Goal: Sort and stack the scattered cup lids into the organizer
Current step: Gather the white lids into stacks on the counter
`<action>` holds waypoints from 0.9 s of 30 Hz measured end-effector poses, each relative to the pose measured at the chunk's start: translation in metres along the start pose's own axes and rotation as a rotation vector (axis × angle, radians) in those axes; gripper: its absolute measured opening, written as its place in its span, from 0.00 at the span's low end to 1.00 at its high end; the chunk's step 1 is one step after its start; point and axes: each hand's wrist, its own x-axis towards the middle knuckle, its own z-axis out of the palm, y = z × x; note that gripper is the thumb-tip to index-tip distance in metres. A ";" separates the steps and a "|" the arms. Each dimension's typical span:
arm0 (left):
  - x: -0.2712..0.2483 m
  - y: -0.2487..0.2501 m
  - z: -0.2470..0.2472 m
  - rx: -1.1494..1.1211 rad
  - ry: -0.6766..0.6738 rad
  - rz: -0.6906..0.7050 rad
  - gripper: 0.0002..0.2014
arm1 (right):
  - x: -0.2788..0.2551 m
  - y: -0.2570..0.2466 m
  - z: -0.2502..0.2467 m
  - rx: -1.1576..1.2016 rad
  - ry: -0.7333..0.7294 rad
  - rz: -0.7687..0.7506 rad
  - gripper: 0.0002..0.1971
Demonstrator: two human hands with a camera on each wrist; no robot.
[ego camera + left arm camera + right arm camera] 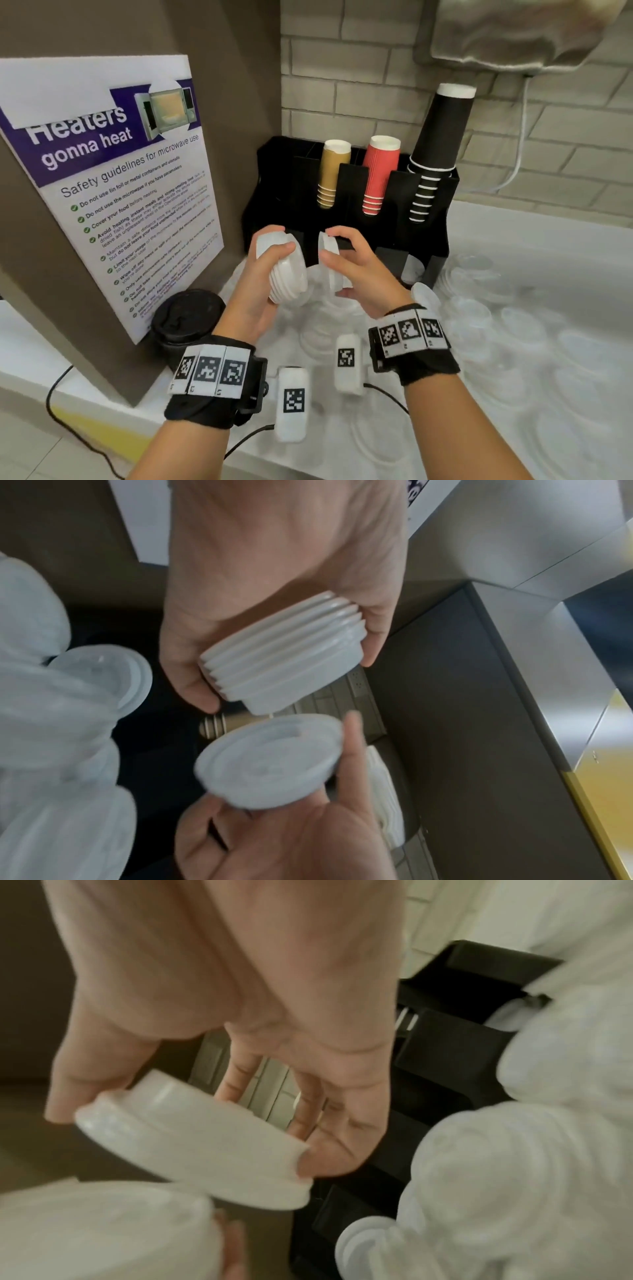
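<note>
Your left hand [270, 274] is raised in front of the black organizer [346, 192], fingers and thumb curled round a stack of white lids [286, 270] nested together and tipped on its side, the ribbed rims showing in the left wrist view. Your right hand [356, 270] is level with it and just beside it, palm turned toward the left hand, thumb and fingertips pinching a single white lid [328, 246] by its rim. That lid stands on edge, facing the stack, with a narrow gap between the two; they are not touching.

Both wrists wear black bands with square printed markers. Both forearms reach forward over the white counter [565, 267].

The organizer stands against the brick wall, in the corner beside a brown panel carrying a microwave safety poster [113, 192]. Its upper slots hold upturned stacks of tan cups [332, 171], red cups [378, 171] and black cups [436, 150]. Its lower front compartments sit directly behind your hands; what they hold is hard to make out.

Loose clear lids [479, 298] lie scattered across the counter under and to the right of your hands, some overlapping. A stack of black lids [186, 317] stands at the left, touching the poster's lower corner. The poster panel closes off the left side; the counter runs open to the right.
</note>
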 end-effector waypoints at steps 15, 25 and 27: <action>-0.005 -0.020 0.013 0.064 -0.111 -0.107 0.27 | -0.020 0.005 0.001 0.043 -0.055 -0.142 0.23; -0.005 -0.021 0.024 0.025 -0.111 -0.100 0.24 | -0.018 0.003 0.000 -0.001 -0.035 -0.193 0.24; -0.003 -0.019 0.025 0.019 -0.117 -0.101 0.24 | -0.016 0.001 0.000 -0.008 -0.030 -0.206 0.24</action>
